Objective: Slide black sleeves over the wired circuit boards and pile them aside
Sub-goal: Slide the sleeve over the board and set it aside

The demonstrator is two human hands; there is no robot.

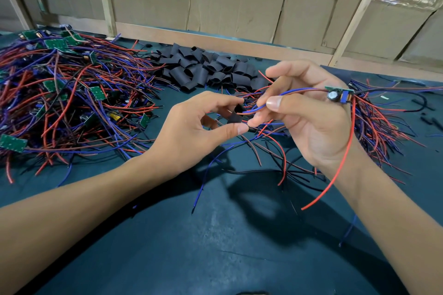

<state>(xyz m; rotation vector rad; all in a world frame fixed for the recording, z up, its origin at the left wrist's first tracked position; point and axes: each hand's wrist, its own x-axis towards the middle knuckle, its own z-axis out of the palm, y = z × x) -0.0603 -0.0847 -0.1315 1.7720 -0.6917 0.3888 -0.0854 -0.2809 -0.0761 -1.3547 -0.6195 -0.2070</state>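
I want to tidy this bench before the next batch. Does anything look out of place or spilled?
A few black sleeves lie scattered at the right, apart from the main sleeve pile. A white scrap sits near them on the mat. The wire heaps look tangled but stay in their piles.

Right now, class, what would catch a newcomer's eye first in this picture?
The big tangle of red and blue wires with green boards heaped at the left. Behind the hands, a pile of black sleeves. At centre, the left hand pinches one sleeve while the right hand feeds wires from a circuit board toward it.
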